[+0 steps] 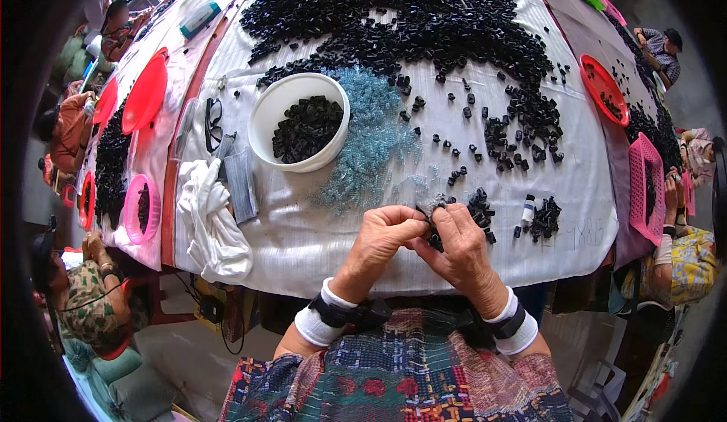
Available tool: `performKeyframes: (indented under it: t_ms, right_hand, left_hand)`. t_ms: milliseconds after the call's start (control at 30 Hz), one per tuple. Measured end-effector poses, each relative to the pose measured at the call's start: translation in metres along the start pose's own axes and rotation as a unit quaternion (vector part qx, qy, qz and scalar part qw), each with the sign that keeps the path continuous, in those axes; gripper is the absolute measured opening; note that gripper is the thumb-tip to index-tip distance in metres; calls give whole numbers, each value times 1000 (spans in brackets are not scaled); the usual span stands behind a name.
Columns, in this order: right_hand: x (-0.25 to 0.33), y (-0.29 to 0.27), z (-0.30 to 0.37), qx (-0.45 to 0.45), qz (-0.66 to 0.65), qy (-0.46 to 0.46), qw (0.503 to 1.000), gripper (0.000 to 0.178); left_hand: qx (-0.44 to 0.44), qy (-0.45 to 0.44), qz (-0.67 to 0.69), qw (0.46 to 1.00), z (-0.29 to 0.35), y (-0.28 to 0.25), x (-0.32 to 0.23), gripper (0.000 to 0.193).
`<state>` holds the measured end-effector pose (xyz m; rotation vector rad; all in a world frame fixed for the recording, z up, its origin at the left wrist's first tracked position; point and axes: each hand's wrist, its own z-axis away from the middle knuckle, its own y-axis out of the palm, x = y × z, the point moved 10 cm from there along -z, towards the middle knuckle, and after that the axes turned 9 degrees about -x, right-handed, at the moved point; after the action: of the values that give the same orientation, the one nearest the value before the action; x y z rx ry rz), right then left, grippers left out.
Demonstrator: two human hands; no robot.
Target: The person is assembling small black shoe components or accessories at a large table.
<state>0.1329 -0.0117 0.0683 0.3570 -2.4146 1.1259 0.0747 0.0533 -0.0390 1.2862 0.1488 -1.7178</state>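
Observation:
My left hand and my right hand meet close to the table's near edge, both with fingertips pinched. A bit of a small black plastic part shows at the left fingertips. What the right fingers grip is mostly hidden; a greyish fuzzy patch shows at their tips. Beside the right fingers lies a little heap of black plastic parts. Beyond my hands spreads a pile of small clear bluish pieces. To its left, a white bowl holds many black parts.
A huge heap of black parts covers the far table. On the left lie a white cloth and eyeglasses. A small white bottle stands on the right. Co-workers sit at both sides, near red trays and a pink basket.

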Motion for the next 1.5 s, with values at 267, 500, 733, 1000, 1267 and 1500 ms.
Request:
performKeyframes:
  t_ms: [267, 500, 733, 1000, 1267, 1500]
  right_hand:
    - [0, -1, 2, 4, 25, 10, 1000, 31]
    - [-12, -9, 2, -26, -6, 34, 999, 29]
    - [-9, -9, 2, -12, -19, 17, 1000, 27]
    - [-10, -9, 3, -45, -12, 3, 999, 29]
    - [-1, -16, -2, -19, 2, 0, 1000, 36]
    - [-6, -16, 10, -23, 5, 10, 1000, 32]
  left_hand:
    - [11, 8, -39, 999, 0, 2, -1, 15]
    - [24, -18, -53, 998, 4, 11, -4, 17]
    - [40, -22, 9, 999, 1, 11, 1, 17]
    - [47, -73, 64, 994, 3, 10, 1, 21]
    - [59, -42, -5, 997, 6, 13, -3, 16]
    - [60, -37, -28, 997, 11, 18, -1, 21]
